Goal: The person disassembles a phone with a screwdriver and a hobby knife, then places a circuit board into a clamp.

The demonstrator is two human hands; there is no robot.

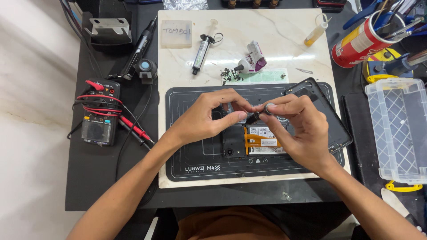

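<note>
Bench: dark bench (93,178) beside a pale floor, topped by a white marble slab (275,35) that carries a black work mat (187,151).
Head view, phone: an opened phone (249,144) lies on the mat under the hands, its orange-labelled battery showing; its dark back cover (331,120) rests just to the right, partly under the right hand.
Left hand: left hand (207,118) has thumb and forefinger pinched together on a small dark strip (252,117) held above the phone.
Right hand: right hand (298,129) has its fingertips closed on a small round grey part (270,108), touching the strip's other end.
Slab, far side: black syringe (201,53), small glue bottle (252,60), a scatter of tiny screws (231,75).
Left of slab: multimeter (98,113) with red leads.
Right: clear plastic box (396,129), red can (362,42) full of tools.
</note>
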